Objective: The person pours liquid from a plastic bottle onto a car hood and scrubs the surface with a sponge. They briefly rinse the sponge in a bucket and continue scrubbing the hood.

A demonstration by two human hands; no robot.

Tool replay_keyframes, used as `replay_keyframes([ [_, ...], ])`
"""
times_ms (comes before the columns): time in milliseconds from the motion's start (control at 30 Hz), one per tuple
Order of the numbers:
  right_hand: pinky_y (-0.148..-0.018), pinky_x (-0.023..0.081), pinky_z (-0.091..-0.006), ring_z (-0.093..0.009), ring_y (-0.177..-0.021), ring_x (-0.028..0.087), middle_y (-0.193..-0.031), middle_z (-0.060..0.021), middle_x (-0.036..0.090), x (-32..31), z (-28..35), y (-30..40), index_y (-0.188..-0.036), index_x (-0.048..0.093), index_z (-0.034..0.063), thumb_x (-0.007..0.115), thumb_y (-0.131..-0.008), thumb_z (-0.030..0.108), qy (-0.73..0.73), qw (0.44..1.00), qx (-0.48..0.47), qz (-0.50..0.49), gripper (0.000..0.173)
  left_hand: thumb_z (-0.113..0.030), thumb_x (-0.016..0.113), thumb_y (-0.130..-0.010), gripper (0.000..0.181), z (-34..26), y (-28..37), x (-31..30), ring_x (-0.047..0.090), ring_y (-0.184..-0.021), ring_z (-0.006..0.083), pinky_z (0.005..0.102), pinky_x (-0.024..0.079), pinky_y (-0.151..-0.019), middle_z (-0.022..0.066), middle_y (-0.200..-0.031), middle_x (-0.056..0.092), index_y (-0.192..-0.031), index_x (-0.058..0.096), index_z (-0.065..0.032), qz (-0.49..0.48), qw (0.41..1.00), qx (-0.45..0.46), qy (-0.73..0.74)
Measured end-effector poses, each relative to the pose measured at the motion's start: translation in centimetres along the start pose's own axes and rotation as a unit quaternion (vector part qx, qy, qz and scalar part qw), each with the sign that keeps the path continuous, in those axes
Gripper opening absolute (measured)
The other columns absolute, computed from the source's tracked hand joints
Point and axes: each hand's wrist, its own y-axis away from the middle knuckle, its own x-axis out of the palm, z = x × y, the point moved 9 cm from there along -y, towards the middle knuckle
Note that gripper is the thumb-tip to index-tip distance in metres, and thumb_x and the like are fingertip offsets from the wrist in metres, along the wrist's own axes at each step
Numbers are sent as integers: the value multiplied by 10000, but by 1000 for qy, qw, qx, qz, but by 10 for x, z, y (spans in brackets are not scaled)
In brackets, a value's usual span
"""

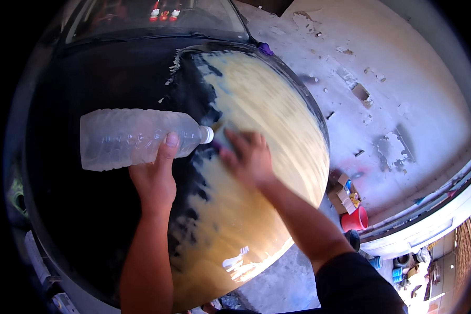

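Observation:
A car hood point(82, 82) lies before me, black on the left and coated with yellowish body filler point(251, 90) on the right. My left hand point(157, 172) grips a large translucent plastic bottle point(141, 133) on its side, its white cap end pointing right over the filler's ragged edge. My right hand point(247, 157), blurred, is on the filler just right of the cap. Beneath its fingers is a greyish pad or block point(224, 137), partly hidden and too blurred to name exactly.
The windshield point(161, 19) with small figurines behind it is at the top. A purple cloth point(265, 48) lies by the hood's corner. Right of the car stand a stained wall point(396, 90), a cardboard box point(337, 198) and a red bucket point(355, 219).

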Motion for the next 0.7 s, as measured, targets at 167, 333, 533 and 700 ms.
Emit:
replay_keyframes([
  [167,-1025,378,-468,-323,-1247,454,-1282,-139,531,8,-59,-92,-1349,579,224,538,-917,528,26,992,123,-7,531,-280,762,-865,562,0,7,24,553,-1121,218,369,424,-1000,128,-1212,588,-1260,525,41,45,999,5,11],
  [333,-967,412,-483,-334,-1165,497,-1231,-151,538,0,5,16,-1340,593,213,602,-889,497,-12,1000,12,-9,532,-266,784,-846,575,2,2,11,553,-1118,219,368,429,-996,126,-1203,587,-1256,520,39,68,997,26,26],
  [533,-986,423,-495,-394,-1146,511,-1232,-210,526,-14,8,55,-1346,587,154,659,-874,431,1,1000,1,5,552,-237,784,-842,549,0,7,14,555,-1105,216,361,439,-978,119,-1197,586,-1244,526,33,69,997,17,-25],
  [700,-1006,418,-440,-322,-1216,478,-1275,-128,544,-8,-101,-68,-1377,557,225,548,-906,548,36,984,172,-16,571,-221,781,-838,519,5,12,36,561,-1099,215,365,438,-983,111,-1182,597,-1226,544,31,108,994,-13,9],
])
